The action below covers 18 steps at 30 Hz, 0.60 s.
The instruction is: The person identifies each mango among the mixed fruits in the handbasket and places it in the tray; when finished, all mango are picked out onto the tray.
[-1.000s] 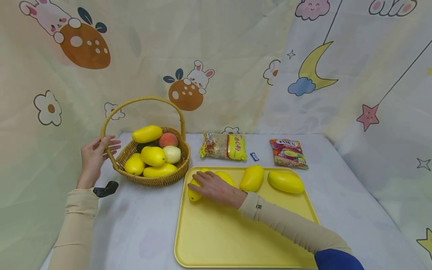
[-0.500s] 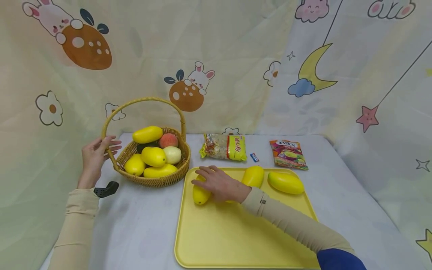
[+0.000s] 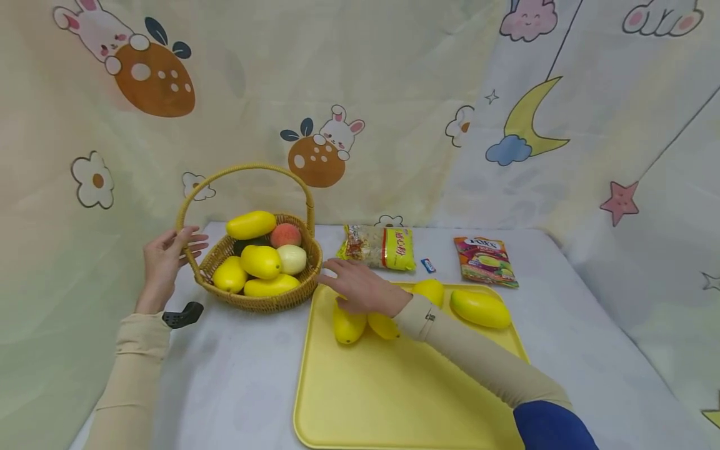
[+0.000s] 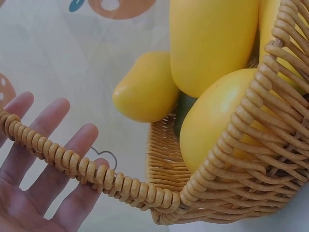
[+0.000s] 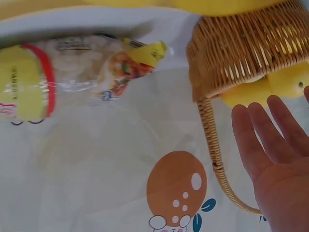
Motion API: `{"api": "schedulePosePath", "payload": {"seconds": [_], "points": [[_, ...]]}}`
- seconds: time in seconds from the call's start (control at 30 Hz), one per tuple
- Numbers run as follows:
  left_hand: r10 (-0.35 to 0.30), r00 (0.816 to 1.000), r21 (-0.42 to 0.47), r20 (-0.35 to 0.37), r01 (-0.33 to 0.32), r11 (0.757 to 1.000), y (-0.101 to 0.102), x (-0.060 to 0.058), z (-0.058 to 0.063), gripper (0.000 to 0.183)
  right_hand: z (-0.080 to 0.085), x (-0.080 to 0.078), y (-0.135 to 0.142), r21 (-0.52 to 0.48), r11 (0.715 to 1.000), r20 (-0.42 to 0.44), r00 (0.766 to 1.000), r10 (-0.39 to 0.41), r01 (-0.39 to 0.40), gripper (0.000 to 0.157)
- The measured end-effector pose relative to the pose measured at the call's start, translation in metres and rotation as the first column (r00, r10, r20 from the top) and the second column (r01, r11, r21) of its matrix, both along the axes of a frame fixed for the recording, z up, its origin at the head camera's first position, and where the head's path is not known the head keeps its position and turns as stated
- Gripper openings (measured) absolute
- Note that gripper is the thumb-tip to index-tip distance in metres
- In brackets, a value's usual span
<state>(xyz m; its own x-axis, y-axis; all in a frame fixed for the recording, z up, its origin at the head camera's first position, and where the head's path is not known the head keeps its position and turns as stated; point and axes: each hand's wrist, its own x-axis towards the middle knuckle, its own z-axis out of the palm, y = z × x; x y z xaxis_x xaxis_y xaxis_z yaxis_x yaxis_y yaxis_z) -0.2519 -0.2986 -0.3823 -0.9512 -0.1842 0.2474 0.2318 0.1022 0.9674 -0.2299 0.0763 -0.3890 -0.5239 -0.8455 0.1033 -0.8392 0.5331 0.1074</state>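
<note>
My left hand [image 3: 162, 259] touches the near left side of the wicker basket's handle [image 4: 77, 164], its fingers extended behind the handle in the left wrist view. The basket [image 3: 275, 304] holds several yellow mangoes [image 3: 261, 261], a peach [image 3: 285, 235], a pale round fruit [image 3: 292, 259] and a dark green one [image 3: 250, 242]. Over the yellow tray [image 3: 394, 394], my right hand [image 3: 365, 287] hovers with straight fingers pointing at the basket. Below it on the tray lie a mango [image 3: 349, 326] and another mango [image 3: 384, 326], partly covered by the hand in the head view.
Two more mangoes lie farther right on the tray, one [image 3: 480, 309] fully visible and one [image 3: 430, 291] partly behind the sleeve. Behind the tray are a clear-and-yellow food bag [image 3: 379, 247], a small blue packet [image 3: 428, 265] and a red candy bag [image 3: 486, 261].
My right hand has come off the left mango and lifted toward the basket. That mango has shifted slightly right and toward me. The left hand stays at the handle.
</note>
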Motion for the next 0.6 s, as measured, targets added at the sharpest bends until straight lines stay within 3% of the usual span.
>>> {"api": "schedulePosePath", "payload": {"seconds": [0.2,0.4,0.6], "points": [[0.004,1.000,0.004,-0.007,-0.004,1.000,0.000,0.000,0.000,0.043,0.015,-0.026,-0.036,-0.065,0.997,-0.034,0.999,0.031,-0.033,0.056],[-0.001,1.000,-0.013,0.003,0.001,1.000,0.002,-0.002,-0.002,0.038,0.031,-0.060,-0.069,-0.129,0.992,0.015,1.000,0.003,-0.001,0.052],[-0.007,1.000,0.019,-0.017,0.008,1.000,-0.003,-0.001,-0.002,0.033,0.037,-0.089,-0.098,-0.122,0.990,0.041,0.997,-0.059,0.063,0.053]]}}
